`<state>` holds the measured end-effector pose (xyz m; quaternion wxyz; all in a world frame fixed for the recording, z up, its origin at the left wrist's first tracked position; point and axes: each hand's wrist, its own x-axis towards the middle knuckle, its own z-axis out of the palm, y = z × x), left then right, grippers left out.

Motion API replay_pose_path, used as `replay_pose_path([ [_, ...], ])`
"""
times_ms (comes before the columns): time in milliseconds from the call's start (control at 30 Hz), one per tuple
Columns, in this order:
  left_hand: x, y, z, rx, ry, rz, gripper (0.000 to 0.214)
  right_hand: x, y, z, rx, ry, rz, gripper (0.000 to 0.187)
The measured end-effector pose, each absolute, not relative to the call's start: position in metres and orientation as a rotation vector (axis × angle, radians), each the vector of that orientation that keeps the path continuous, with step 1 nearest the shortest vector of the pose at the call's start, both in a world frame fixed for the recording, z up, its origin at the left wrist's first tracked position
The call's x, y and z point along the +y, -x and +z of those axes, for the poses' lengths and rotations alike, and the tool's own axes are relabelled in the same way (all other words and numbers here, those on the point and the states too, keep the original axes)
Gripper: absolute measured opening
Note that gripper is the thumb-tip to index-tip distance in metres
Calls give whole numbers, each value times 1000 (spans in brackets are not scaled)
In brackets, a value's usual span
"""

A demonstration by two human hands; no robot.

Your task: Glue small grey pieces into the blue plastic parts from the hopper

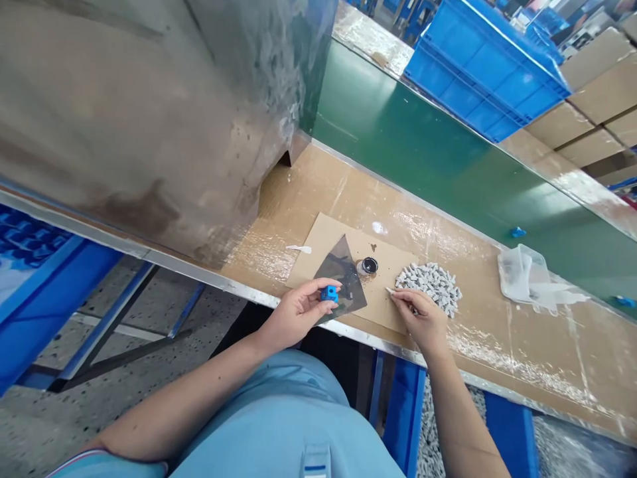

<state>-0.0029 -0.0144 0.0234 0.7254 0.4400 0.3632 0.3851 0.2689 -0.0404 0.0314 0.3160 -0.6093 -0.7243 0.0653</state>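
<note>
Background: blue plastic crate (485, 70) at upper right, stacked cardboard boxes (592, 86) beyond it.
Upper left: grey metal housing (149, 126) fills much of the frame.
Belt: green conveyor belt (398, 126) runs diagonally across upper middle; small blue piece (517, 232) sits near its lower edge.
Counter: tan counter (552, 358) runs diagonally below the belt, metal-edged; clear plastic bag (522, 279) lies at right.
Work area: cardboard sheet (331, 239) at centre, with dark triangular film (344, 269) on its left part and small open pot (369, 265) of dark contents just beside the film.
Pile: grey-white small parts (428, 287) heaped at the sheet's right end, close to the right hand.
Left hand: left hand (297, 315) at centre left, above the film; narrow grip, blue plastic block (329, 295) pinched in the fingertips.
Right hand: right hand (421, 320) at centre right, beside the pile; narrow grip on white sliver (389, 290).
Key relation: sliver's long axis points up-left toward the block, tip near it but not touching; block lies left of the right grip, left hand holding it.
</note>
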Motion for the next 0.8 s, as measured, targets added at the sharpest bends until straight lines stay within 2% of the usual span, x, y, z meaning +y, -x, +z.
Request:
replay_pose_path([
  [367,-15,-3,20,808,-1015,876,31,-36,-258,63,-1960,1623,178,12],
  [633,-13,-7,22,800,-999,881,31,-3,-243,79,-2186,1517,-60,20],
  [800,-12,-4,23,810,-1013,886,29,8,-241,78,-2332,1459,-83,23],
])
